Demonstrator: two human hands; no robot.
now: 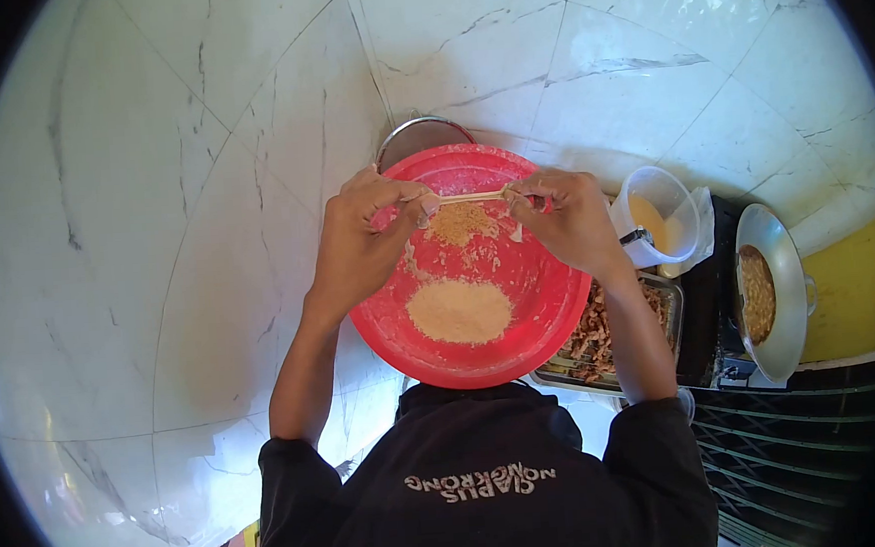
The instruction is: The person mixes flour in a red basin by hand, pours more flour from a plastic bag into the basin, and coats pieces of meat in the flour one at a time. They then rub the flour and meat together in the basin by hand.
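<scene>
A large red basin (380, 322) sits in front of my body, with a mound of pale flour (460, 310) near its front. Farther back in it lies a patch of coarser yellowish crumbs (461, 224). Above these, a thin pale strip (471, 197) is stretched level between my two hands. Its left end is pinched in the thumb and fingers of my left hand (372, 222). My right hand (564, 216) pinches the other end, and a small whitish bit hangs below its fingertips. What the strip is made of I cannot make out. Both hands look dusted with flour.
To the right stand a tray of brown fried pieces (594, 339), a white plastic tub of yellowish liquid (667, 229), and a wok (787, 282) with brown food on a stove. A metal-rimmed container (424, 134) is behind the basin. Marble-patterned tiled walls (252, 185) rise behind and left.
</scene>
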